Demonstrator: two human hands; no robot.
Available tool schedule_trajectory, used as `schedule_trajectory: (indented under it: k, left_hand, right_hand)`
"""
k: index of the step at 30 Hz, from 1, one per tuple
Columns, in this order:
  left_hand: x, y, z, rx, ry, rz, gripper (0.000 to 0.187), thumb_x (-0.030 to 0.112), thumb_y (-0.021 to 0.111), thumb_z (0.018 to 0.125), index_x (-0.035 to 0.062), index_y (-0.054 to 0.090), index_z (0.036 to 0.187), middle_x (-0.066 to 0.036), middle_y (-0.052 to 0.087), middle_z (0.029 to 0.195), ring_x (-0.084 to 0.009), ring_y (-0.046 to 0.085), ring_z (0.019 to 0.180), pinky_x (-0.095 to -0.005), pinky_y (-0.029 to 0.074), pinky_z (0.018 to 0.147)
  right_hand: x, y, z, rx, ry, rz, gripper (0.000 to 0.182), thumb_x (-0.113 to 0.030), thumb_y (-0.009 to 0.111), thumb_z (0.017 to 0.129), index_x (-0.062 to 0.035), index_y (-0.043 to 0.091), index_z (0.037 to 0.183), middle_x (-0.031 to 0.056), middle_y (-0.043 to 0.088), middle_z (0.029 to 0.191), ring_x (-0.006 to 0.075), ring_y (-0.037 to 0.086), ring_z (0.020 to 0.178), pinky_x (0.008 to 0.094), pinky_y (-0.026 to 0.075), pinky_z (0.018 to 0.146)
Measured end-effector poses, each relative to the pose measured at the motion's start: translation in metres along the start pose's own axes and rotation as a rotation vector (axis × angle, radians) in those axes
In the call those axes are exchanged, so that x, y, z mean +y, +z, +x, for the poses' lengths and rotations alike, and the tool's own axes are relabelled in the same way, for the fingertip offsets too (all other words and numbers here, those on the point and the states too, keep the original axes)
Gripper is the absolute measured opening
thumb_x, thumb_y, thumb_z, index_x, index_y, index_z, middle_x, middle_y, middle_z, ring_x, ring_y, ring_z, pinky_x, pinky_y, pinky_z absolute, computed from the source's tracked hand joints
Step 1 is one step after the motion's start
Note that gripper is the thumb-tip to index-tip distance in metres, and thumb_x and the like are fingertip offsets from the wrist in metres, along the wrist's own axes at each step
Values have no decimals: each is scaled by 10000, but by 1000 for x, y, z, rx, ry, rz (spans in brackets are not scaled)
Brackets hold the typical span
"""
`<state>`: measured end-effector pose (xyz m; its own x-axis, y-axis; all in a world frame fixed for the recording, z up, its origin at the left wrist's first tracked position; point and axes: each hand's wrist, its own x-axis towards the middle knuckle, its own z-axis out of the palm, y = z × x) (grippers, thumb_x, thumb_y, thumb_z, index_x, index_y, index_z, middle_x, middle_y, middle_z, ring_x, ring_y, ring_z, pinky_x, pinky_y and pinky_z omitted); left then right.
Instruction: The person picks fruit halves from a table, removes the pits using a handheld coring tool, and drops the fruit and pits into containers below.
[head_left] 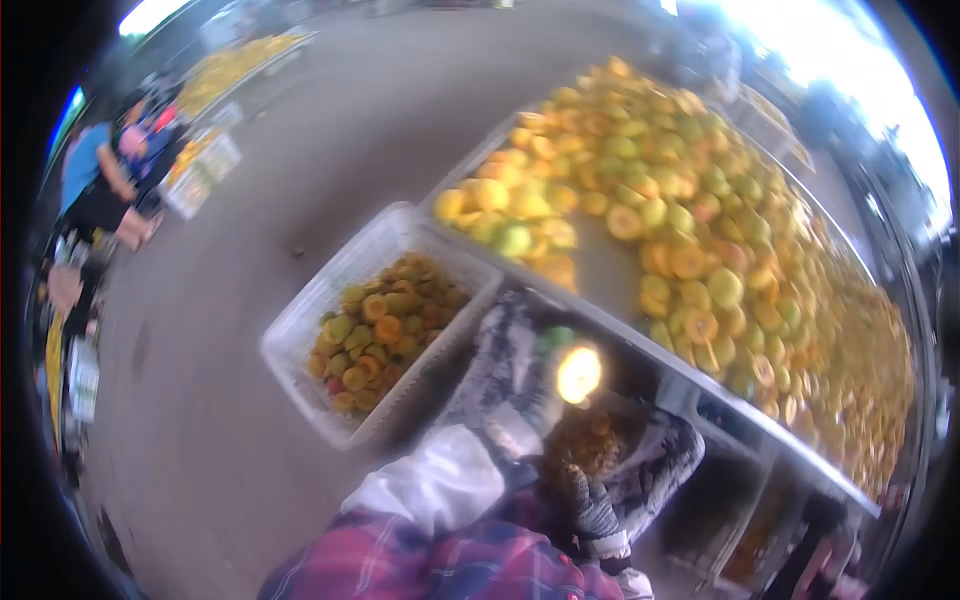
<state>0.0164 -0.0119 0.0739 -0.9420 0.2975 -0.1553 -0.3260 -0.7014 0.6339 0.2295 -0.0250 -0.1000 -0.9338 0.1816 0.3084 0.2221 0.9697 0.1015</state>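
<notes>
My right hand (594,508), in a dark striped glove, is in front of my body with its fingers curled together. Whatever it may hold is hidden. Just beyond its fingertips is a rough brown clump (590,442), too blurred to name. My left hand (508,438) shows as a blurred patch past a white sleeve (435,482), between my knees; its fingers cannot be made out. Ahead of both hands a round, glaring yellow-white thing (578,375) shines beside a small green shape (556,340).
A metal-edged table (610,258) carries a big heap of halved yellow peaches (715,265). Left of my knees stands a white plastic crate (305,345) with more peach halves (375,335). Seated people (95,175) and another crate (205,175) are far left.
</notes>
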Motion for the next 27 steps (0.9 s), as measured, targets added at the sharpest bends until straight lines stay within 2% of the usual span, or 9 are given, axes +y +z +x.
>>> schedule_trajectory:
  k: [2, 4, 8, 9, 17, 19, 20, 22, 27]
  left_hand:
    - [-61, -78, 45, -256, -630, -47, 251, 231, 545, 972, 38, 572, 1130, -104, 657, 1031, -194, 667, 849, -300, 590, 660]
    - [-26, -61, 40, -338, -801, 116, 251, 233, 557, 962, 36, 574, 1117, -106, 654, 1051, -208, 673, 888, -309, 602, 638]
    - [-32, -58, 32, -377, -774, 107, 218, 143, 614, 900, 16, 579, 1073, -140, 656, 982, -213, 671, 850, -322, 587, 677]
    - [-67, -88, 34, -524, -274, 579, 245, 213, 544, 952, 9, 578, 1084, -144, 656, 978, -226, 665, 837, -325, 569, 739]
    - [-50, -65, 11, -446, -750, 435, 487, 415, 463, 965, -16, 563, 1167, -161, 646, 998, -261, 641, 861, -345, 548, 748]
    - [-58, -71, -16, -638, 543, 1115, 426, 194, 654, 896, -52, 557, 1229, -133, 650, 1075, -229, 632, 947, -338, 521, 844]
    - [-75, -73, -21, -647, 542, 1119, 426, 194, 654, 896, -52, 557, 1229, -133, 650, 1075, -229, 632, 947, -338, 521, 844]
    - [-122, -89, -19, -9, 358, 1290, 381, 202, 705, 848, -16, 641, 1154, -110, 662, 1059, -203, 629, 973, -323, 511, 852]
    - [-146, -120, -9, 47, 280, 1250, 286, 244, 694, 844, 36, 706, 1040, -91, 678, 995, -193, 638, 942, -305, 509, 838]
  right_hand:
    - [-3, -74, 43, -117, 319, 452, 372, -73, 518, 941, 11, 546, 1302, 205, 622, 1201, 335, 610, 1094, 399, 493, 897]
    - [4, -84, 56, -30, 429, 638, 351, -99, 516, 958, 9, 556, 1290, 202, 631, 1186, 334, 608, 1097, 390, 483, 919]
    - [9, -63, 66, -6, 631, 1129, 432, -110, 491, 937, -13, 485, 1359, 181, 598, 1139, 294, 614, 936, 374, 531, 811]
    - [12, -69, 74, 55, 693, 1263, 424, -105, 479, 942, -19, 488, 1357, 202, 600, 1131, 321, 619, 950, 398, 529, 831]
    - [30, -68, 98, 67, 514, 782, 466, -96, 482, 913, -15, 422, 1368, 234, 601, 1018, 382, 623, 858, 470, 512, 742]
    - [28, -54, 92, 17, 524, 795, 455, -106, 478, 919, 1, 425, 1358, 235, 599, 1019, 381, 620, 846, 467, 510, 750]
    - [26, -45, 90, -37, 524, 806, 446, -117, 474, 926, 16, 429, 1349, 236, 597, 1021, 379, 618, 833, 464, 508, 758]
    - [18, -16, 81, 31, 637, 983, 326, -154, 483, 939, -1, 507, 1226, 242, 622, 995, 404, 621, 855, 466, 500, 760]
    - [17, -16, 82, 329, 595, 1146, 263, -173, 597, 852, 15, 578, 1036, 258, 650, 903, 430, 635, 826, 485, 500, 722]
